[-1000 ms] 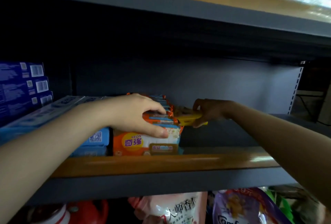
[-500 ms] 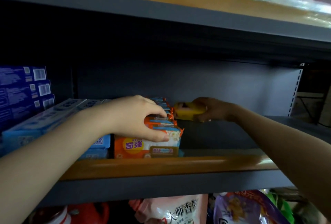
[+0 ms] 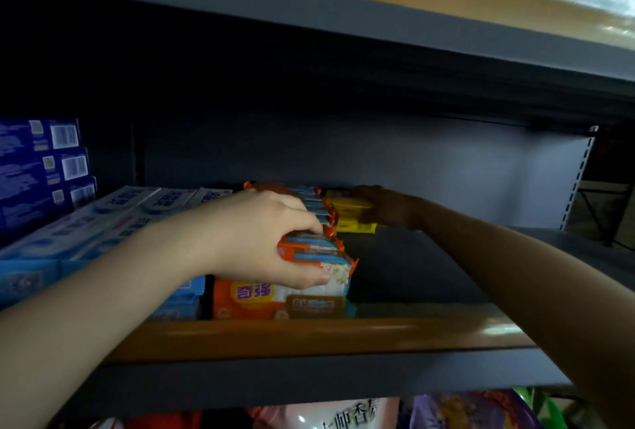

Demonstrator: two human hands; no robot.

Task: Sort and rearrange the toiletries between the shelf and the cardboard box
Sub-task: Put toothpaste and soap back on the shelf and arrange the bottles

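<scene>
Reaching across the shelf's wooden front lip, the left hand sits at centre frame, fingers curled over the row of orange soap packs, thumb pressing the front pack's face. Further back, the right hand is deep in shadow, fingers wrapped on a yellow pack that sits just beside the far end of the orange row. Toothpaste boxes lie at left; dark blue boxes stack at upper left. Cardboard box not in view. Judgement: seating the yellow pack. Keep the left hand bracing the row so it doesn't topple, push the yellow pack flush to the back, release only when it sits flat.
</scene>
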